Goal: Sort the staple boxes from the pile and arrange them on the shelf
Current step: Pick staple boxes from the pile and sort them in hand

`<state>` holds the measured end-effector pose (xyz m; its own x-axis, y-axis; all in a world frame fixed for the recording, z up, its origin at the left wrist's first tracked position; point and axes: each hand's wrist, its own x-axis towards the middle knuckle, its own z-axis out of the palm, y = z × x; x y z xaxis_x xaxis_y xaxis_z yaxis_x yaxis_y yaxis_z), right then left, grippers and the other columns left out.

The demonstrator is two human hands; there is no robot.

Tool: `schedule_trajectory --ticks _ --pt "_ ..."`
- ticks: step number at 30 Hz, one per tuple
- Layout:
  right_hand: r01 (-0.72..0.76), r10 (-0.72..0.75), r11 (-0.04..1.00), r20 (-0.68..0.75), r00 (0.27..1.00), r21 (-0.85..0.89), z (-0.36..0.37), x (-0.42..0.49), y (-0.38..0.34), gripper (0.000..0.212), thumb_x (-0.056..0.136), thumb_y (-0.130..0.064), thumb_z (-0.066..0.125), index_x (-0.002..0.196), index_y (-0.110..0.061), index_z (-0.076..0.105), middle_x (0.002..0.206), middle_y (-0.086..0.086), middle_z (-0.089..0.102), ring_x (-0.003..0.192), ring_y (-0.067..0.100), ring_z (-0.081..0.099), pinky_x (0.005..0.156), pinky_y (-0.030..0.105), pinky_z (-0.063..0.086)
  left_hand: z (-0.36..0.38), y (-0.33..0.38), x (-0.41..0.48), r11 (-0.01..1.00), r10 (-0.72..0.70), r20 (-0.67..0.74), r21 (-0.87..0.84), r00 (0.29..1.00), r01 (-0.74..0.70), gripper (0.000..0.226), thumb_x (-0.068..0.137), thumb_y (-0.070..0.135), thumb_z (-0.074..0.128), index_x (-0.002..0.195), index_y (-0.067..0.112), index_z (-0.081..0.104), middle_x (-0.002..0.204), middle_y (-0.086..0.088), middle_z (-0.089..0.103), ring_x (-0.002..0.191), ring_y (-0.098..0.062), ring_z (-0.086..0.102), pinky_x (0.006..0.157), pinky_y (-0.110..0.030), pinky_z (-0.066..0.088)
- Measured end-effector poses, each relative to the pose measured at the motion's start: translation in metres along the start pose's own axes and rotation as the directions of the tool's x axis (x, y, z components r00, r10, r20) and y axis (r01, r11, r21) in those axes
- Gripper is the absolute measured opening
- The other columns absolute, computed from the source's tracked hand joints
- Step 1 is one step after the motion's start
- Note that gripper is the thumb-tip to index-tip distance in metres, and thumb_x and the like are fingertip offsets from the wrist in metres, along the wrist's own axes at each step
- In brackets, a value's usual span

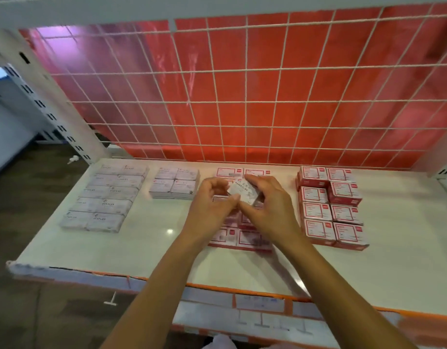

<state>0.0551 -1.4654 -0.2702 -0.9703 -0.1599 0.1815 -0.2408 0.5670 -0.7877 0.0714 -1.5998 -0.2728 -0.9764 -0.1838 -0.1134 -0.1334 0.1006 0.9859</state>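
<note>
Both hands hold one small white box (242, 192) printed "PAPER CLIPS" above the middle of the white shelf (147, 248). My left hand (212, 205) pinches its left side and my right hand (265, 207) grips its right side. Under the hands lies a flat group of red-and-white boxes (240, 238), partly hidden. White staple boxes (104, 197) form two long columns at the left. A smaller white stack (174, 183) sits beside them. Red-and-white boxes (330, 205) stand stacked in two columns at the right.
A white wire grid (242, 96) over a red backing closes the shelf's rear. A slotted white upright (53, 114) stands at the left. The shelf's front edge (217, 288) carries an orange strip and price-tag holders. Dark floor lies to the left.
</note>
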Motion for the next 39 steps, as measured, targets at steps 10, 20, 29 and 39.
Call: schedule_trajectory --ticks 10,20,29,39 --pt "0.088 -0.056 0.965 0.133 0.99 -0.247 0.064 0.011 -0.037 0.055 0.082 -0.036 0.069 0.131 -0.018 0.053 0.125 0.001 0.052 0.111 0.016 0.046 0.089 0.021 0.035 -0.086 -0.019 0.001 0.993 -0.07 -0.072 0.087 0.995 0.076 0.016 0.084 0.014 0.069 0.098 0.019 0.064 0.099 -0.001 0.069 0.086 -0.016 0.07 0.085 -0.041 0.057" --pt "0.072 0.003 0.937 0.216 0.976 -0.341 0.121 0.011 -0.055 0.036 0.09 -0.023 0.059 0.124 -0.014 0.056 0.125 0.008 0.054 0.109 0.024 0.052 0.09 0.028 0.04 -0.136 -0.042 0.013 0.827 0.04 -0.088 0.563 0.995 0.016 0.022 0.083 0.028 0.071 0.104 0.024 0.073 0.098 0.009 0.073 0.085 0.0 0.063 0.079 -0.007 0.042" --pt "-0.02 0.059 0.942 0.106 0.993 -0.335 0.136 0.011 -0.059 0.031 0.09 -0.02 0.06 0.12 -0.011 0.058 0.123 0.006 0.052 0.103 0.022 0.055 0.088 0.026 0.042 -0.145 -0.048 0.026 0.784 0.082 -0.032 0.619 0.996 -0.045 0.027 0.085 0.027 0.07 0.111 0.02 0.072 0.099 0.004 0.073 0.087 -0.004 0.065 0.079 -0.007 0.041" --pt "-0.081 0.102 0.941 0.049 0.994 -0.327 0.141 0.014 -0.057 0.025 0.088 -0.02 0.062 0.112 -0.013 0.058 0.116 0.006 0.058 0.096 0.021 0.058 0.085 0.031 0.047 -0.146 -0.047 0.031 0.794 0.071 -0.018 0.607 0.997 -0.045 0.023 0.086 0.029 0.068 0.108 0.023 0.073 0.096 0.007 0.074 0.09 -0.003 0.065 0.074 -0.009 0.04"
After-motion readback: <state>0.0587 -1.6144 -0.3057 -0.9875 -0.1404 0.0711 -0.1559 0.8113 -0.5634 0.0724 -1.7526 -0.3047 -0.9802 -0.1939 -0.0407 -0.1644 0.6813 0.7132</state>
